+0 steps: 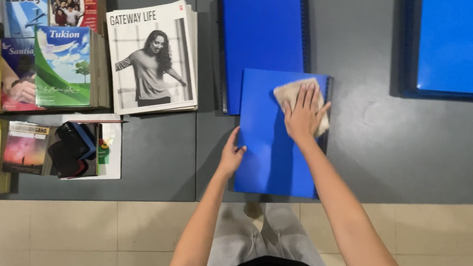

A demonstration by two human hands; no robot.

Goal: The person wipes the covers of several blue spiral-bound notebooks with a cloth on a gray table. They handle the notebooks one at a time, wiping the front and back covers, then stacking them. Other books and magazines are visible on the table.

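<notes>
Head view, looking straight down on a dark grey bench [154, 161]. Right hand [303, 116] lies flat, fingers spread, pressing a beige cloth [292, 93] onto the upper right corner of a blue folder [270, 151]. Left hand [231, 155] pinches the folder's left edge, thumb on top, fingers curled at the rim. Folder lies flat near the front edge of the bench, its top overlapping a second blue folder [263, 37] behind it.

Judgement on wiping well: keep the left-hand pinch firm so the smooth cover does not skate on the bench; keep the palm flat over the cloth so it does not bunch; work in overlapping strokes from the spine side, covering corners and edges. The lower half looks untouched by the cloth at present.

Nearby: a third blue folder [457, 47] far right, well apart; magazine stacks [151, 58] to the left; a small tray of dark office items [79, 149].
</notes>
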